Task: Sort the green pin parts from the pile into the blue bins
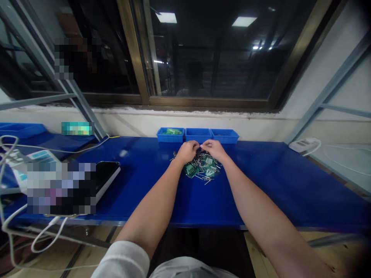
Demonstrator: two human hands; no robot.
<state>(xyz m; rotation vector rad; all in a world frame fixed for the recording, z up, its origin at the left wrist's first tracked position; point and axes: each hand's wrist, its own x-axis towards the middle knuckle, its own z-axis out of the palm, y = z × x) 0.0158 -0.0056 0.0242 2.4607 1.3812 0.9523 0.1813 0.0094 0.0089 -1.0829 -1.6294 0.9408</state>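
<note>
A heap of thin metal pins and green pieces (199,166) lies on the blue tabletop, some pins loose at its near edge. Over the heap's far left side is my left hand (188,151), its fingers curled in a pinch. Close beside it, my right hand (213,149) pinches thumb against fingers above the far right side. The fingertips of both hands nearly meet. Whatever they hold is too small or too hidden to name.
Three blue bins stand behind the heap: the left bin (171,138) has green pieces in it, beside a middle bin (198,133) and a right bin (224,135). A dark tablet-like device (108,170) with white cables sits at left. A power strip (304,144) lies at right.
</note>
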